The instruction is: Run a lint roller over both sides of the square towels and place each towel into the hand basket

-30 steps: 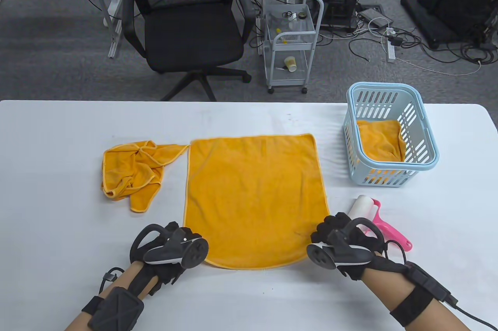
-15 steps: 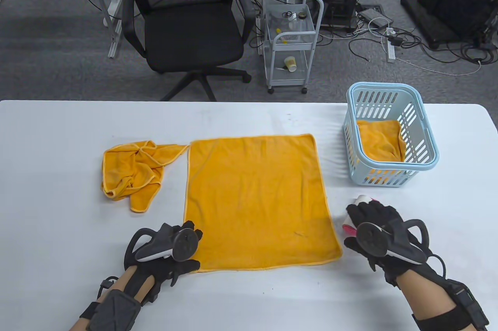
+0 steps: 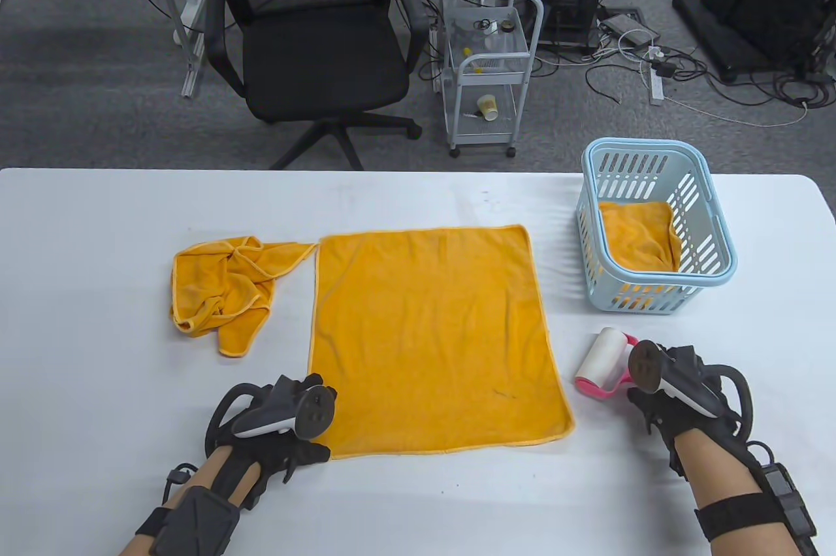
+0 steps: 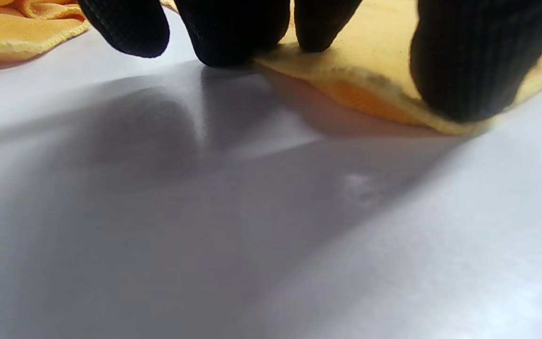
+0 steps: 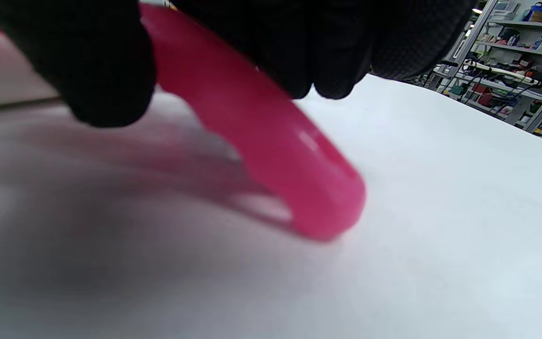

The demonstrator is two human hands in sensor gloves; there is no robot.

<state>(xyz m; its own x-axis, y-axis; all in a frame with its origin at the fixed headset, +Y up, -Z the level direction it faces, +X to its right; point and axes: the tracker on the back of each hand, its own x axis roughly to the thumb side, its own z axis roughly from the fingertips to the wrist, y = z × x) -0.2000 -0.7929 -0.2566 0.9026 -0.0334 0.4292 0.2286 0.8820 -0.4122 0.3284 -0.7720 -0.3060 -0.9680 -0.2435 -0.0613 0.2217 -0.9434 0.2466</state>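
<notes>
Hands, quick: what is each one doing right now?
Left hand: open, fingers pressing the flat orange towel's near corner.
Right hand: gripping the pink lint roller handle.

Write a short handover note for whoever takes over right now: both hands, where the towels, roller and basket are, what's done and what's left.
Left hand: fingertips press the near left corner of the flat towel.
Right hand: grips the pink handle of the lint roller, which is right of the flat towel; handle tip touches the table.
Hand basket, far right, holds one towel.
Crumpled towel lies left of the flat one.
Done: one towel is in the basket.
Left: roll and basket the flat towel, then the crumpled towel. Whether the flat towel's underside was rolled cannot be told.
</notes>
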